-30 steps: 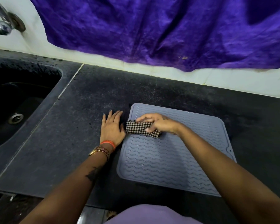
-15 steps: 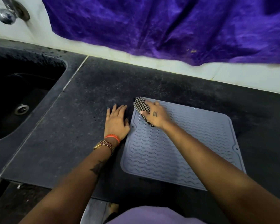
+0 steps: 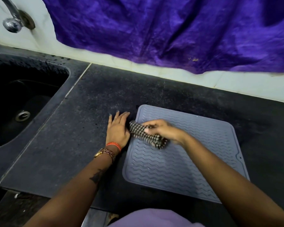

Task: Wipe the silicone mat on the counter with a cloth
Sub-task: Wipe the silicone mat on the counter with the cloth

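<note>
Right hand (image 3: 164, 131): grip clenched on folded checked cloth (image 3: 146, 135), pressed to the left part of the grey wave-ribbed silicone mat (image 3: 179, 161). Left hand (image 3: 118, 128): grip released, flat on the dark speckled worktop (image 3: 72, 128) at the mat's left edge. Black sink (image 3: 20, 102) far left; purple fabric (image 3: 170, 30) over white wall. No legible writing.

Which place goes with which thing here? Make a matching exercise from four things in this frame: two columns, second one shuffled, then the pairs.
Things
1. checked cloth
2. left hand
3. sink
4. purple fabric

Places
A. hanging on the wall behind the counter
B. flat on the counter beside the mat's left edge
C. gripped by the right hand on the silicone mat
D. set into the counter at far left

Pairs: 1-C, 2-B, 3-D, 4-A
</note>
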`<control>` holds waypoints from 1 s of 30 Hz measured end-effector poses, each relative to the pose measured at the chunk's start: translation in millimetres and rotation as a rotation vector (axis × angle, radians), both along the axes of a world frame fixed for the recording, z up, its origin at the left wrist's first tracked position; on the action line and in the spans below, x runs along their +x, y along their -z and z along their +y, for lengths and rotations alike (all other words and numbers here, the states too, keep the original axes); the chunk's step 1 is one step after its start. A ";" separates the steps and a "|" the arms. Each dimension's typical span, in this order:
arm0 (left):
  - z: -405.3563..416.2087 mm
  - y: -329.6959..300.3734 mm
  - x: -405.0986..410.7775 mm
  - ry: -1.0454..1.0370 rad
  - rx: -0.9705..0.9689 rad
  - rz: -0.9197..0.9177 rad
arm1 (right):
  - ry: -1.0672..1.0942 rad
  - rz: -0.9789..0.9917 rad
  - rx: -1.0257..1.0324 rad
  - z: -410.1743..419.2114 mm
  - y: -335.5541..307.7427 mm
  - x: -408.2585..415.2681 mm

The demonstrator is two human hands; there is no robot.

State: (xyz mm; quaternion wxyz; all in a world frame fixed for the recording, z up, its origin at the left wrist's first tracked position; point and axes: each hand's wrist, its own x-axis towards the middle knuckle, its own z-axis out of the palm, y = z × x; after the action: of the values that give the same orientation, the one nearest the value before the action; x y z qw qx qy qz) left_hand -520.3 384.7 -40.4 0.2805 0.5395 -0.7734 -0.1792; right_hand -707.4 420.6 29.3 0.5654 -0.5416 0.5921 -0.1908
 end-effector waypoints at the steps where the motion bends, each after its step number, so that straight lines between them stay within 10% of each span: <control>1: 0.0 0.6 -0.2 -0.005 -0.001 -0.002 | 0.098 -0.111 0.006 -7.9 -2.3 -6.2; 5: -0.5 1.3 -1.4 -0.013 -0.003 -0.019 | 0.504 -0.159 -0.120 -46.3 0.1 -13.5; 11: -0.9 2.1 -1.7 -0.033 -0.022 -0.028 | 0.190 0.784 -0.382 -50.9 31.2 13.4; 30: -1.5 2.7 -0.5 -0.020 -0.019 -0.005 | -0.129 0.638 -0.485 20.7 15.4 23.2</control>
State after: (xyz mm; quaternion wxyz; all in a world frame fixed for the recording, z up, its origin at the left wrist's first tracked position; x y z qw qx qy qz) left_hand -520.8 383.3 -43.1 0.2856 0.5449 -0.7703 -0.1676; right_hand -684.2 441.4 13.9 0.2198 -0.7273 0.6405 -0.1115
